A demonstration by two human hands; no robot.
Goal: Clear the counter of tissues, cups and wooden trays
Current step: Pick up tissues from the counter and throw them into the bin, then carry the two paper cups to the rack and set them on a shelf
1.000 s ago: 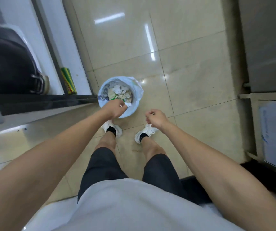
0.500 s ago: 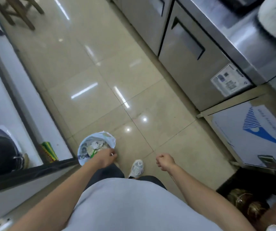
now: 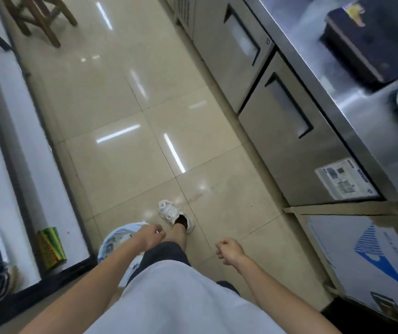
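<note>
A small bin lined with a pale blue bag (image 3: pixel 113 239) stands on the tiled floor at the lower left, partly hidden behind my left arm, with crumpled rubbish inside. My left hand (image 3: pixel 148 237) hangs just past the bin's right rim, fingers loosely curled, nothing visible in it. My right hand (image 3: pixel 228 249) is held over the floor to the right in a loose fist, with nothing in it. No tissues, cups or wooden trays are in view.
Steel under-counter drawers (image 3: pixel 287 116) and a steel counter (image 3: pixel 352 75) with a dark box (image 3: pixel 371 37) run along the right. A cardboard box (image 3: pixel 373 261) stands at lower right. A wooden stool (image 3: pixel 39 18) is far left. A green can (image 3: pixel 51 247) leans by the glass-fronted cabinet.
My view has lifted and swung right, away from the bin. My left hand has drawn back from over the bin. One foot has stepped forward along the aisle.
</note>
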